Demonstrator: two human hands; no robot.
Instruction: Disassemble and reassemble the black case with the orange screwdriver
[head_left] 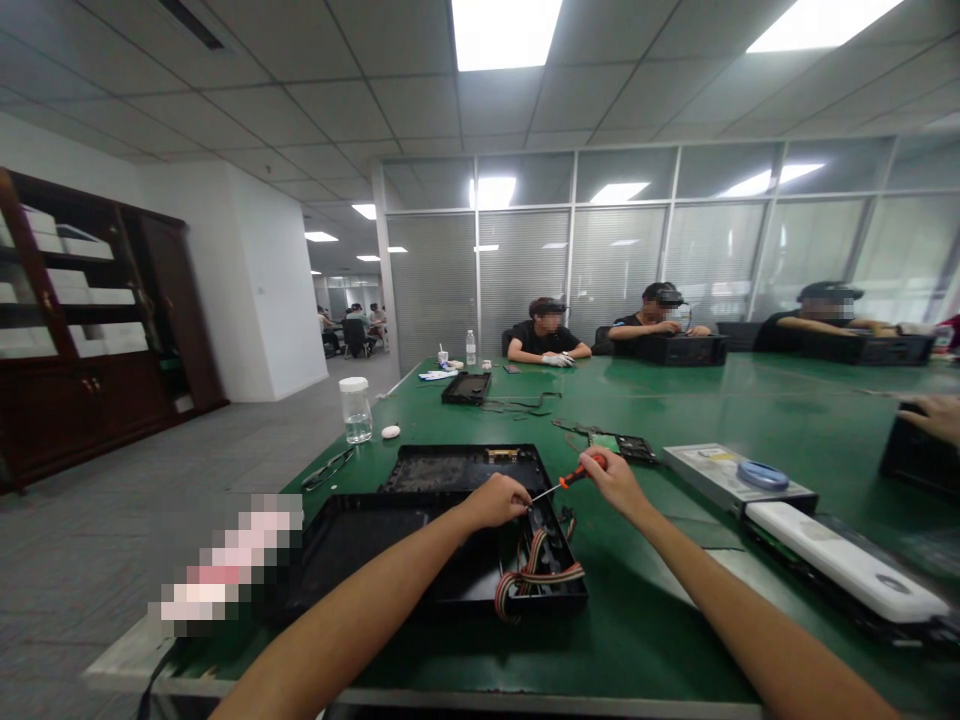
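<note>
An open black device case [420, 550] lies on the green table [675, 620] in front of me, with a striped ribbon cable [536, 575] hanging at its right side. My right hand [613, 478] is closed round the red handle of a screwdriver [566, 482], whose tip points left into the case. My left hand [496, 500] is curled at the case's inner edge, right at the screwdriver tip; what its fingers pinch is too small to see. A second black tray-like shell [465, 468] sits just behind.
A silver drive [731, 480] and a white panel [840, 565] lie to my right. A clear jar [355, 410] and glasses [328, 468] sit at left. Three people work at the far side; another person's hand [934, 415] shows at the right edge.
</note>
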